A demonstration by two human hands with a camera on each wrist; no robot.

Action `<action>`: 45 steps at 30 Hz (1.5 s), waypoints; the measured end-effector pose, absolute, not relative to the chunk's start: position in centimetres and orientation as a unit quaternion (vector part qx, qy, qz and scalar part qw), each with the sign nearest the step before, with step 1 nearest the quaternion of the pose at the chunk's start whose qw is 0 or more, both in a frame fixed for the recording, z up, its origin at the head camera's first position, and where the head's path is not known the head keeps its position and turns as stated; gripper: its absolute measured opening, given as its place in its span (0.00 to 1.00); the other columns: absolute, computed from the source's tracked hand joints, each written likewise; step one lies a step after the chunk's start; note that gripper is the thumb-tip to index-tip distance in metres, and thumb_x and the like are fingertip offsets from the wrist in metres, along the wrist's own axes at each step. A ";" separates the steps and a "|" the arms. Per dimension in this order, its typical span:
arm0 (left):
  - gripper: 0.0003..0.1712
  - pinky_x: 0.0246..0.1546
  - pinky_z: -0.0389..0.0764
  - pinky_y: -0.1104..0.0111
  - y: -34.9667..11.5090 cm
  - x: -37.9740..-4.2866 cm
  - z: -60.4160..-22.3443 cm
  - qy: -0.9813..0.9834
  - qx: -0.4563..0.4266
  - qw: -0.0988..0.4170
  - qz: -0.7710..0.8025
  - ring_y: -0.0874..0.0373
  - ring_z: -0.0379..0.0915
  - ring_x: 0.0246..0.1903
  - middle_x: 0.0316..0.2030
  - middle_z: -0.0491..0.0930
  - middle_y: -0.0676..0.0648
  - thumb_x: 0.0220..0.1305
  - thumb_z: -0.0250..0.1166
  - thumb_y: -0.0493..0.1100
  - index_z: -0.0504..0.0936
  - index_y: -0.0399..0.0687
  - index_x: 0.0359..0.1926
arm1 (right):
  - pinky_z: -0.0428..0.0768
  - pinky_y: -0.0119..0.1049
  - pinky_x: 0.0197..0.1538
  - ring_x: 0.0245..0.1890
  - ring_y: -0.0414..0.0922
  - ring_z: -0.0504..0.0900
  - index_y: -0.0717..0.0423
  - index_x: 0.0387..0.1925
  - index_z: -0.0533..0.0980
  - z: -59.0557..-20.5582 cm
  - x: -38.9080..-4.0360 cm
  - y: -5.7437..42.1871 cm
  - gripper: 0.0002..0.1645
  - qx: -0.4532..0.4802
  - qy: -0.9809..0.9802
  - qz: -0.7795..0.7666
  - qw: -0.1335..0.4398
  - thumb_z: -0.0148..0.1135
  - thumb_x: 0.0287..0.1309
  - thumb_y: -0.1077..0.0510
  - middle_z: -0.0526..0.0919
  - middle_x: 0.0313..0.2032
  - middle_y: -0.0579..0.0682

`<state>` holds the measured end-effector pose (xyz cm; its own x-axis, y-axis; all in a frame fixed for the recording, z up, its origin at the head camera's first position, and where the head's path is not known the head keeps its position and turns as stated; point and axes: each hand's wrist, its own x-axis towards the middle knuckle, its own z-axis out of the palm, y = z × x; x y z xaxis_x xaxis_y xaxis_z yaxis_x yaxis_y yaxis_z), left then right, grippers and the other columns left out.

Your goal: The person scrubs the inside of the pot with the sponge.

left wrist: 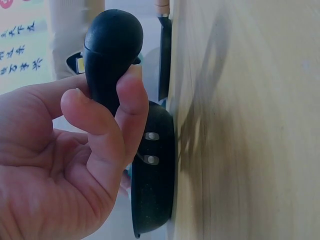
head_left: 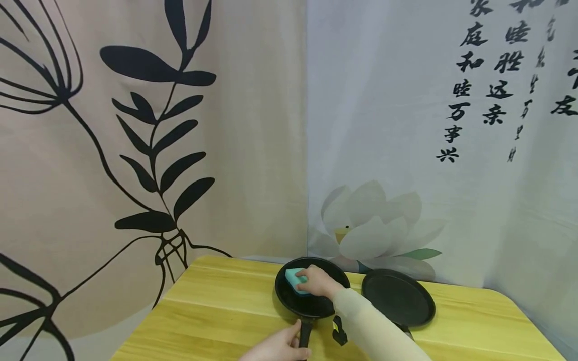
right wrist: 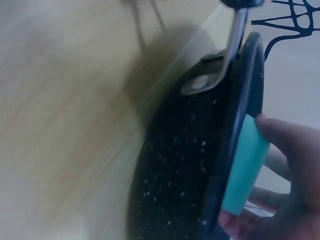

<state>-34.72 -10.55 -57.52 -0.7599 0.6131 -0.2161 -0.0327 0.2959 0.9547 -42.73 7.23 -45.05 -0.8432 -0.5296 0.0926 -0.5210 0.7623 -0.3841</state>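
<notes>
A black frying pan point(head_left: 282, 298) sits on the wooden table, its dark handle point(head_left: 305, 333) pointing toward me. My left hand point(head_left: 281, 345) grips that handle; in the left wrist view its fingers point(left wrist: 131, 95) curl round the grip near the rounded end. Over the pan's inside, my right hand point(head_left: 319, 282) holds a teal sponge point(head_left: 293, 281). The right wrist view shows the sponge point(right wrist: 246, 165) pinched between thumb and fingers, partly behind the pan's rim. White specks dot the pan's outer wall point(right wrist: 175, 165). The sponge's contact with the pan floor is hidden.
A second, flat black pan point(head_left: 397, 298) lies right of the frying pan, partly behind my right forearm. A black clip-like piece point(head_left: 339, 331) hangs by the right wrist. Behind the yellow wooden table point(head_left: 217, 306) hangs a printed curtain point(head_left: 262, 150).
</notes>
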 end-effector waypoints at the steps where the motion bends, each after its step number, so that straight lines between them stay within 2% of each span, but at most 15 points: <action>1: 0.61 0.28 0.78 0.62 -10.5 -34.7 -57.5 0.750 0.194 0.288 0.563 0.50 0.79 0.32 0.34 0.81 0.43 0.56 0.71 0.58 0.47 0.28 0.73 | 0.73 0.49 0.53 0.48 0.53 0.75 0.55 0.55 0.80 -45.1 -42.7 7.3 0.23 -0.275 0.941 -0.197 0.007 0.66 0.59 0.52 0.78 0.48 0.56; 6: 0.60 0.28 0.77 0.63 -10.5 -34.7 -57.5 0.746 0.198 0.289 0.566 0.50 0.79 0.32 0.34 0.81 0.43 0.57 0.71 0.58 0.47 0.27 0.73 | 0.74 0.53 0.49 0.45 0.57 0.74 0.53 0.55 0.80 -45.1 -42.7 7.5 0.22 -0.261 0.952 -0.162 -0.020 0.67 0.59 0.52 0.75 0.48 0.57; 11: 0.61 0.28 0.77 0.63 -10.5 -34.7 -57.5 0.743 0.204 0.294 0.565 0.51 0.79 0.32 0.34 0.81 0.43 0.57 0.70 0.60 0.46 0.27 0.73 | 0.76 0.47 0.42 0.41 0.52 0.70 0.50 0.55 0.81 -45.0 -42.9 7.4 0.23 -0.254 0.960 -0.105 -0.045 0.69 0.57 0.51 0.74 0.49 0.56; 17: 0.60 0.30 0.78 0.64 -10.6 -34.6 -57.3 0.736 0.209 0.303 0.568 0.53 0.79 0.33 0.35 0.81 0.43 0.58 0.68 0.60 0.45 0.26 0.72 | 0.78 0.46 0.40 0.44 0.53 0.71 0.45 0.53 0.82 -45.1 -43.1 7.4 0.24 -0.247 0.966 -0.015 -0.081 0.72 0.53 0.48 0.75 0.51 0.56; 24: 0.60 0.30 0.78 0.64 -10.5 -34.7 -57.4 0.738 0.212 0.296 0.568 0.53 0.80 0.33 0.34 0.82 0.44 0.58 0.69 0.59 0.46 0.26 0.72 | 0.77 0.45 0.40 0.44 0.53 0.72 0.43 0.46 0.85 -45.1 -43.1 7.8 0.18 -0.256 0.958 0.048 -0.119 0.73 0.52 0.49 0.75 0.47 0.54; 36: 0.60 0.31 0.79 0.64 -10.0 -34.9 -58.0 0.744 0.205 0.286 0.568 0.52 0.81 0.32 0.32 0.83 0.43 0.57 0.70 0.58 0.47 0.24 0.72 | 0.76 0.44 0.38 0.40 0.51 0.70 0.45 0.37 0.85 -45.0 -42.8 9.3 0.05 -0.267 0.948 0.102 -0.139 0.68 0.57 0.55 0.74 0.45 0.52; 39: 0.60 0.31 0.79 0.66 -9.8 -33.8 -56.2 0.747 0.196 0.292 0.565 0.55 0.81 0.32 0.33 0.83 0.45 0.58 0.69 0.58 0.46 0.25 0.72 | 0.76 0.44 0.38 0.39 0.50 0.70 0.47 0.33 0.85 -45.0 -42.7 9.8 0.03 -0.270 0.945 0.110 -0.148 0.68 0.57 0.55 0.75 0.45 0.52; 43: 0.51 0.33 0.79 0.66 -9.0 -30.5 -51.3 0.770 0.188 0.266 0.549 0.56 0.80 0.31 0.30 0.82 0.46 0.64 0.66 0.50 0.48 0.20 0.70 | 0.76 0.43 0.37 0.38 0.50 0.71 0.49 0.29 0.84 -44.8 -42.5 10.5 0.02 -0.270 0.943 0.123 -0.154 0.70 0.55 0.56 0.76 0.44 0.52; 45: 0.48 0.33 0.79 0.65 -8.8 -29.7 -50.1 0.783 0.195 0.254 0.533 0.57 0.80 0.31 0.30 0.81 0.47 0.66 0.65 0.48 0.49 0.18 0.68 | 0.76 0.43 0.38 0.38 0.50 0.71 0.48 0.28 0.84 -44.7 -42.3 10.7 0.03 -0.269 0.942 0.130 -0.152 0.69 0.55 0.56 0.76 0.45 0.52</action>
